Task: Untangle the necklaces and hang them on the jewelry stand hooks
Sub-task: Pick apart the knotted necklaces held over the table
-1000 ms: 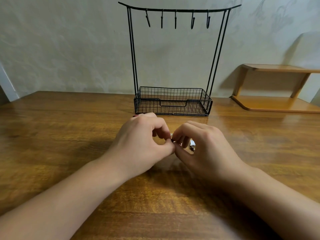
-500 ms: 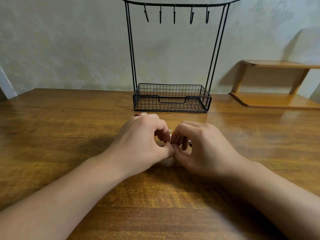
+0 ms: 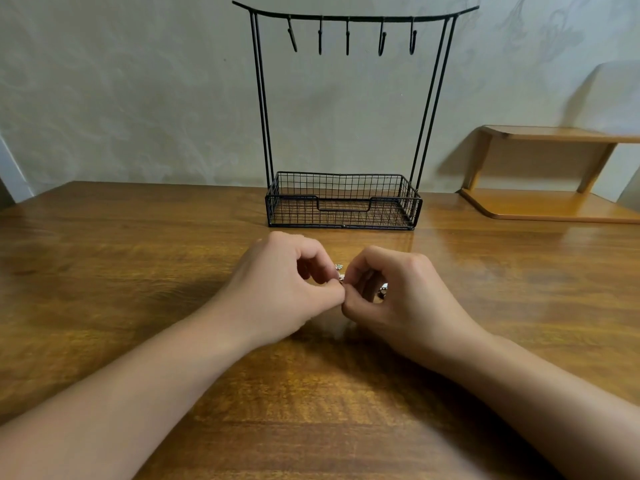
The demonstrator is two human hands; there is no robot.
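My left hand (image 3: 277,289) and right hand (image 3: 398,292) meet thumb to thumb over the brown wooden table (image 3: 138,271), fingers curled and pinching the small silvery tangle of necklaces (image 3: 340,271) between them; only glints show past my knuckles. Beyond my fingers stands the black wire jewelry stand (image 3: 343,202) with its five bare hooks (image 3: 347,38). A wooden shelf (image 3: 554,202) sits far right.

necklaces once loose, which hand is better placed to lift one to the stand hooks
Roughly even, slight edge right: both hands pinch the necklaces below the hooks; the right hand sits under the open-curved ones, the left hand offset.
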